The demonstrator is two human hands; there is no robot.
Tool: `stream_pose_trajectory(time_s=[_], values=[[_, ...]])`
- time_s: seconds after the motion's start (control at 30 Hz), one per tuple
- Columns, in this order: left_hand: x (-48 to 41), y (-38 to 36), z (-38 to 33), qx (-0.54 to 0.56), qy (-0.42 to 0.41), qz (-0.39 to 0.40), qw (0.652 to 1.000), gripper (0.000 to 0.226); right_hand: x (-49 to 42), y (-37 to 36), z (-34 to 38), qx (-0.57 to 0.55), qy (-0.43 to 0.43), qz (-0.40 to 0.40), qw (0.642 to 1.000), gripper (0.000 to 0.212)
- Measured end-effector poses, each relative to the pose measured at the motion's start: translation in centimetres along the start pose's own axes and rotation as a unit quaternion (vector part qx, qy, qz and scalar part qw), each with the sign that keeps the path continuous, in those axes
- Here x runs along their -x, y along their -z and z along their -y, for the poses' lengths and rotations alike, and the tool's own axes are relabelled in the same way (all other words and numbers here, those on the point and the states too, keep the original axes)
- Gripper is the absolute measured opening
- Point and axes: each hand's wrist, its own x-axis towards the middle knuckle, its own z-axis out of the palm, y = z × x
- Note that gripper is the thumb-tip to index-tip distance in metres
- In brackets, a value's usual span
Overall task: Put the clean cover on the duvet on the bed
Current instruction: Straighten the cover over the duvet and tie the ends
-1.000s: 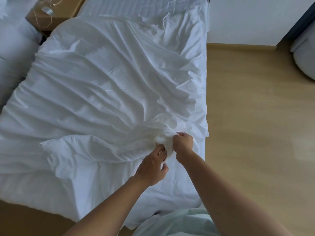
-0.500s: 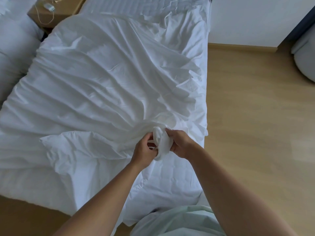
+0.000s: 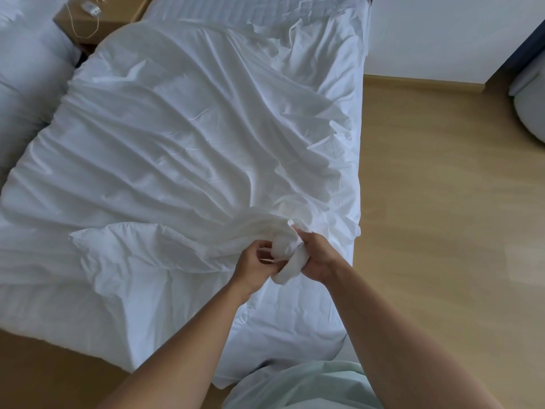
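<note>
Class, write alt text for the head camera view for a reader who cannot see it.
A person's left hand and right hand grip a bunched corner of white bedding at the near right of a bed draped in a rumpled white cover. Wooden floor lies to the right.

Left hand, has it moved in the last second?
Yes. The left hand has shifted slightly up the bed, away from its near edge, and still pinches the bunched fabric corner.

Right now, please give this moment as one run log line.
step: working cover corner | left hand: pinches bunched corner | right hand: grips same corner | cover: wrinkled, spread over bed
</note>
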Motion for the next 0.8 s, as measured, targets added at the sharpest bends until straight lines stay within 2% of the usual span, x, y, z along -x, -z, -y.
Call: stream_pose_trajectory(time_s=[0.07,0.13,0.23,0.37,0.47,0.57,0.63,0.73,0.8], values=[[0.0,0.2,0.5,0.022,-0.007,-0.015,1.0,0.031,0.1,0.1,0.0,0.0,0.005,-0.022,1.0,0.045],[-0.2,0.2,0.4,-0.008,-0.04,-0.027,0.999,0.021,-0.1,0.0,0.1,0.008,0.018,-0.033,0.999,0.045],[-0.8,0.0,-0.5,-0.097,-0.094,-0.037,0.99,0.019,-0.3,-0.2,0.2,0.004,0.025,-0.039,0.999,0.044],[-1.5,0.0,-1.4,-0.163,-0.098,-0.024,0.981,0.022,0.3,-0.3,0.4,0.001,0.021,-0.021,1.0,0.045],[-2.0,-0.1,-1.7,-0.21,-0.129,-0.015,0.969,0.011,0.6,0.3,0.4,0.01,0.024,-0.004,1.0,0.048],[-2.5,0.4,-2.0,-0.209,-0.158,-0.042,0.964,0.024,0.4,0.6,0.6,0.01,0.037,-0.014,0.999,0.043],[-2.6,1.0,-2.1,-0.163,-0.142,-0.052,0.975,0.024,0.1,1.0,0.6,0.027,0.049,-0.042,0.998,0.036],[-2.6,1.7,-3.0,0.031,-0.048,-0.035,0.998,0.02,-0.2,1.4,0.5,0.084,0.058,-0.085,0.991,0.031],[-2.3,2.2,-3.9,0.145,0.012,-0.02,0.989,0.02,-0.5,1.7,0.4,0.128,0.054,-0.13,0.982,0.031]])
